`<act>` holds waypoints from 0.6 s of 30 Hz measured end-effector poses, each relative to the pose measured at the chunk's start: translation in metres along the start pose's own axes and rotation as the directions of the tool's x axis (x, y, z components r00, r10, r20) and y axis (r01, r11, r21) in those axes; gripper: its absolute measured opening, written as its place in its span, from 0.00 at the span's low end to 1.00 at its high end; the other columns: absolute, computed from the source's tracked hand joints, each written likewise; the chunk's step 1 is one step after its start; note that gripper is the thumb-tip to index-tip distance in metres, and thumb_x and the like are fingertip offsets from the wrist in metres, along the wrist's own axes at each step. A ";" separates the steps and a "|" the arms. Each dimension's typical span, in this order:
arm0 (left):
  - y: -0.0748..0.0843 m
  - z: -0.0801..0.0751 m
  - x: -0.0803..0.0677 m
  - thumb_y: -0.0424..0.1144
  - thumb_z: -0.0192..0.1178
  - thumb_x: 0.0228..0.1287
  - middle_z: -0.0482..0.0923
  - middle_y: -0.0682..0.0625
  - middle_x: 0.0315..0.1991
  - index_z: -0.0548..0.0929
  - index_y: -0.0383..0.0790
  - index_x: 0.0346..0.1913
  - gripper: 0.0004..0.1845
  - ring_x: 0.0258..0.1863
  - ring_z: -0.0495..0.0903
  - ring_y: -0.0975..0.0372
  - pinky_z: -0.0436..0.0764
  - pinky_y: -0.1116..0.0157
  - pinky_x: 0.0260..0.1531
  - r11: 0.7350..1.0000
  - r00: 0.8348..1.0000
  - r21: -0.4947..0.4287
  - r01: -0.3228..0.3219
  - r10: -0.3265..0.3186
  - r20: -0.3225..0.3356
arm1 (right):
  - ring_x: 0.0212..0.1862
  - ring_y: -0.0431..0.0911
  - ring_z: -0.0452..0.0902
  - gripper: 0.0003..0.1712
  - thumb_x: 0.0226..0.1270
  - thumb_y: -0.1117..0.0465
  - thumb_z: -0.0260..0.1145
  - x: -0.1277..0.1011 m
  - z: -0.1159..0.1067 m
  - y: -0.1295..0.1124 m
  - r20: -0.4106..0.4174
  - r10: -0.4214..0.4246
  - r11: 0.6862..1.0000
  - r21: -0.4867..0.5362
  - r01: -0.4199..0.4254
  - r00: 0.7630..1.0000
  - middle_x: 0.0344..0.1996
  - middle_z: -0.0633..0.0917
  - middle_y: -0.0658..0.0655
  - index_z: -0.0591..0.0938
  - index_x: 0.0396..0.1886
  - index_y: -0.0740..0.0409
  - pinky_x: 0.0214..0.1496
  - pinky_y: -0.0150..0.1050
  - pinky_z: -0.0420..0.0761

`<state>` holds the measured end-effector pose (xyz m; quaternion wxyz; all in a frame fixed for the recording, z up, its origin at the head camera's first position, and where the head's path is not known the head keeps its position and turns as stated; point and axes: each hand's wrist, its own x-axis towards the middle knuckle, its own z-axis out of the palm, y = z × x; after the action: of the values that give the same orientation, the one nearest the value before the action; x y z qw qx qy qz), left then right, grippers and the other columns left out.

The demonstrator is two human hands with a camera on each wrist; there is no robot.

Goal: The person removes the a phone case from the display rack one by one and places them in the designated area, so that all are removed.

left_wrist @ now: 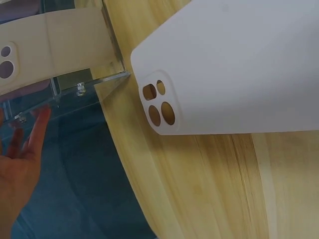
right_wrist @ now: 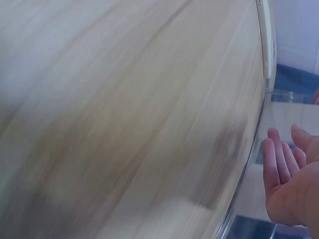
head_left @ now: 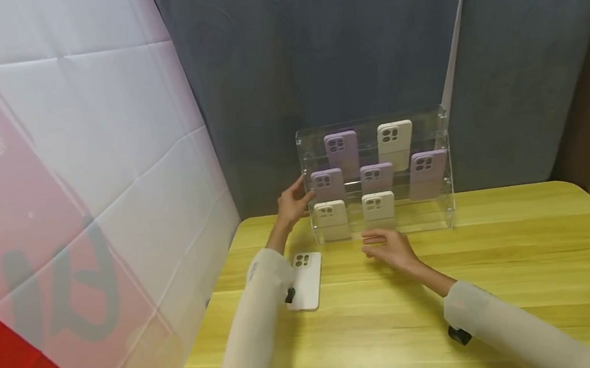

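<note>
A clear acrylic tiered stand [head_left: 430,218] stands at the back of the table and holds several phone cases. My left hand [head_left: 293,203] is at the stand's left side; in the left wrist view its fingertips touch the clear side panel. My right hand [head_left: 390,249] hovers just in front of the stand's bottom edge with loosely bent fingers and holds nothing. Flat on the table by my left forearm lies a white phone case [head_left: 307,281], partly hidden by the sleeve. The bottom tier carries a white case [head_left: 330,212] at left and another white case [head_left: 378,205] nearer the middle.
Three purple cases, one of them the right-hand case [head_left: 427,173], fill the middle tier. Up top stand a purple case [head_left: 343,154] and a white case [head_left: 395,143]. A grey curtain [head_left: 323,43] hangs behind the wooden table [head_left: 522,244]; a printed sheet [head_left: 130,105] borders the left.
</note>
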<state>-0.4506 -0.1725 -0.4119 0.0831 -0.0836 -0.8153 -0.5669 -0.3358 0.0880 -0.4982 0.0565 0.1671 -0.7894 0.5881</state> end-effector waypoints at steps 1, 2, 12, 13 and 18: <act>0.001 0.000 0.000 0.38 0.68 0.72 0.73 0.38 0.71 0.70 0.56 0.78 0.34 0.62 0.80 0.41 0.93 0.57 0.37 1.000 1.000 0.000 0.003 -0.003 -0.002 | 0.39 0.59 0.91 0.23 0.67 0.70 0.74 -0.001 -0.003 0.000 -0.007 -0.001 1.000 -0.004 0.001 1.000 0.51 0.87 0.73 0.81 0.59 0.75 0.41 0.52 0.92; 0.001 0.000 0.000 0.38 0.68 0.72 0.74 0.38 0.71 0.70 0.56 0.78 0.34 0.62 0.80 0.41 0.93 0.58 0.36 1.000 1.000 0.000 0.005 -0.005 -0.002 | 0.39 0.59 0.91 0.23 0.67 0.70 0.73 -0.001 -0.007 0.001 -0.009 -0.005 1.000 -0.008 0.005 1.000 0.51 0.87 0.73 0.81 0.59 0.76 0.41 0.52 0.92; 0.004 -0.001 -0.002 0.39 0.67 0.72 0.73 0.35 0.70 0.68 0.53 0.78 0.35 0.61 0.81 0.42 0.93 0.57 0.39 1.000 0.999 0.000 0.026 -0.026 0.021 | 0.40 0.58 0.91 0.22 0.68 0.69 0.73 -0.003 -0.040 0.010 -0.047 -0.022 0.997 -0.077 0.018 0.999 0.50 0.88 0.71 0.82 0.58 0.74 0.39 0.52 0.92; 0.004 -0.001 -0.002 0.39 0.67 0.73 0.72 0.35 0.71 0.68 0.53 0.79 0.35 0.61 0.81 0.42 0.93 0.57 0.39 0.999 0.999 0.002 0.032 -0.032 0.020 | 0.40 0.59 0.91 0.22 0.68 0.69 0.73 -0.003 -0.043 0.012 -0.050 -0.020 0.996 -0.082 0.016 0.999 0.50 0.88 0.71 0.82 0.58 0.74 0.39 0.51 0.93; 0.005 0.000 -0.001 0.39 0.68 0.72 0.72 0.35 0.72 0.69 0.54 0.78 0.35 0.61 0.81 0.42 0.93 0.56 0.40 0.999 0.999 0.004 0.041 -0.041 0.015 | 0.42 0.60 0.90 0.21 0.67 0.67 0.74 -0.002 -0.059 0.013 -0.083 -0.006 0.993 -0.122 -0.004 0.997 0.49 0.88 0.70 0.83 0.58 0.72 0.38 0.47 0.93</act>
<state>-0.4487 -0.1713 -0.4075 0.0655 -0.0711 -0.8183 -0.5665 -0.3444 0.1473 -0.4930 0.0998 0.1391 -0.8206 0.5453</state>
